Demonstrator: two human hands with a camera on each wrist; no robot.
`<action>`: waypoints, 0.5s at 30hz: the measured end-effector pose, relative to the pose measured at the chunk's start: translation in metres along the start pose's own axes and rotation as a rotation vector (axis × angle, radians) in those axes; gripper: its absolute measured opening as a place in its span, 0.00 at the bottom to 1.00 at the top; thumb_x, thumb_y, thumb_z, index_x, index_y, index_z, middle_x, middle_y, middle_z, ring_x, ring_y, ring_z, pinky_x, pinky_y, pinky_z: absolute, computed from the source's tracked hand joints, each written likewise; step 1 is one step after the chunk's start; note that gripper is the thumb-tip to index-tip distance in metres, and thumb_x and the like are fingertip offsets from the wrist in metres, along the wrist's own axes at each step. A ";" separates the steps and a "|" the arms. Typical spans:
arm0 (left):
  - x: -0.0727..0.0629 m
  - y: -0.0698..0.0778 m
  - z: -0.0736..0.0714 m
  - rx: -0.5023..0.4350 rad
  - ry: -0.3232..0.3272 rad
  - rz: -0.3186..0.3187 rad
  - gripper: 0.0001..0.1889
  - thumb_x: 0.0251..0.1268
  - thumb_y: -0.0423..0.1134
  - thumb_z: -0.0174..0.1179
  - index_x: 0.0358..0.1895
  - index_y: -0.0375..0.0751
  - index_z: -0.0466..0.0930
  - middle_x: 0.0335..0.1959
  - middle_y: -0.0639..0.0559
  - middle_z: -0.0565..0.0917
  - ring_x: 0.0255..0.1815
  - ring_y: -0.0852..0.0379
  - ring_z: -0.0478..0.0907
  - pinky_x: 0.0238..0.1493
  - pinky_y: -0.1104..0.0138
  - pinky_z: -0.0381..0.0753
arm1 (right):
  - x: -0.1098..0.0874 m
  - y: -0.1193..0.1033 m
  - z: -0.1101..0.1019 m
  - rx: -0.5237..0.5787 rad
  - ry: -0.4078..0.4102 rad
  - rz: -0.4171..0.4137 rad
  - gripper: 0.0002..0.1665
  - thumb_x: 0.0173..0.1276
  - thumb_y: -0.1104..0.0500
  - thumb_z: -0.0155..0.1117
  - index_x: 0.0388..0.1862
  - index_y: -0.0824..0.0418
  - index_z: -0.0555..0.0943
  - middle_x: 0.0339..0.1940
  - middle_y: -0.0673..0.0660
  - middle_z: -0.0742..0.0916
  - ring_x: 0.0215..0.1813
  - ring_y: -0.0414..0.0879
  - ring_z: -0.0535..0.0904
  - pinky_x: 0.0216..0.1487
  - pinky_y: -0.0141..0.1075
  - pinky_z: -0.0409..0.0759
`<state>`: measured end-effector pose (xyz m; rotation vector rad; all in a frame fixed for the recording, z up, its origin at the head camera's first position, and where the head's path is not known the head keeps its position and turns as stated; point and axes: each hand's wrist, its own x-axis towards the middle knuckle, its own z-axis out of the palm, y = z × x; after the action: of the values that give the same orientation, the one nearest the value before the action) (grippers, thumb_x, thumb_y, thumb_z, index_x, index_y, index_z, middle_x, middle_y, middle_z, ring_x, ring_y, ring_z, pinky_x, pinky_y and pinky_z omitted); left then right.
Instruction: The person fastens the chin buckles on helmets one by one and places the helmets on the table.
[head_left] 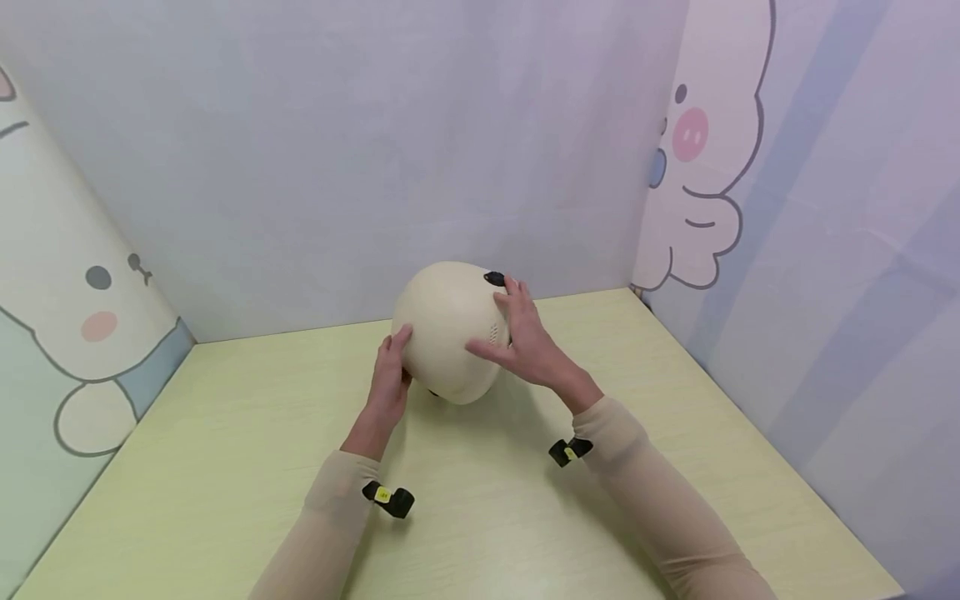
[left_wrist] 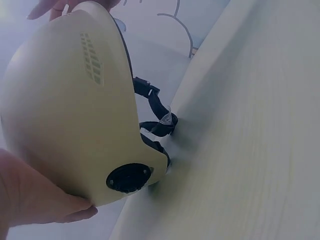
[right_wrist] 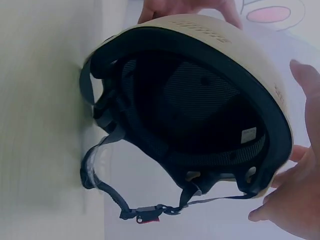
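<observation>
A cream helmet (head_left: 447, 325) is tilted on its side over the table, its smooth shell toward the head camera. My left hand (head_left: 388, 379) grips its left side, thumb on the shell and other fingers partly hidden behind it. At the opposite side, my right hand (head_left: 528, 342) has its fingers stretched along the shell, near a black oval fitting (head_left: 494, 277), with the thumb spread. The right wrist view looks into the dark lining (right_wrist: 200, 100); a black chin strap with a fastened buckle (right_wrist: 147, 214) hangs from the rim. Vent holes (left_wrist: 91, 59) show in the left wrist view.
The pale yellow-green table (head_left: 480, 517) runs back to a light curtain wall (head_left: 390, 150). Printed cartoon animals (head_left: 705, 167) decorate the side walls. Both wrists carry small black cameras strapped over beige sleeves (head_left: 330, 508).
</observation>
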<state>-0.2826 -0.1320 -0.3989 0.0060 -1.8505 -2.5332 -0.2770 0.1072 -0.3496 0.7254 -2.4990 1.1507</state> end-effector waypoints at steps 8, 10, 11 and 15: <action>-0.004 -0.002 0.000 0.029 0.002 -0.061 0.48 0.67 0.63 0.56 0.81 0.52 0.40 0.77 0.37 0.51 0.74 0.29 0.54 0.64 0.28 0.52 | 0.005 0.017 0.005 -0.030 0.029 -0.018 0.64 0.52 0.34 0.77 0.79 0.54 0.55 0.83 0.53 0.50 0.80 0.64 0.41 0.70 0.71 0.36; -0.004 -0.002 -0.001 0.032 -0.001 -0.062 0.48 0.67 0.63 0.56 0.81 0.52 0.40 0.77 0.37 0.51 0.73 0.28 0.54 0.64 0.28 0.52 | 0.005 0.022 0.006 -0.039 0.041 -0.025 0.67 0.49 0.32 0.78 0.80 0.52 0.54 0.82 0.54 0.51 0.79 0.64 0.47 0.69 0.71 0.46; -0.004 -0.002 -0.001 0.034 -0.003 -0.061 0.48 0.67 0.62 0.56 0.81 0.52 0.40 0.77 0.37 0.51 0.73 0.28 0.54 0.64 0.28 0.52 | 0.005 0.025 0.007 -0.042 0.048 -0.026 0.68 0.47 0.32 0.79 0.80 0.51 0.54 0.81 0.54 0.52 0.78 0.62 0.49 0.68 0.70 0.52; -0.005 -0.001 -0.002 0.053 -0.002 -0.056 0.47 0.67 0.61 0.58 0.81 0.51 0.42 0.77 0.37 0.51 0.75 0.28 0.52 0.65 0.29 0.53 | 0.005 0.035 0.008 -0.036 0.063 -0.030 0.69 0.43 0.34 0.82 0.79 0.49 0.55 0.77 0.57 0.52 0.74 0.60 0.53 0.61 0.63 0.69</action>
<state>-0.2777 -0.1339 -0.4011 0.0562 -1.9443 -2.5200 -0.3013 0.1186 -0.3747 0.7035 -2.4419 1.0986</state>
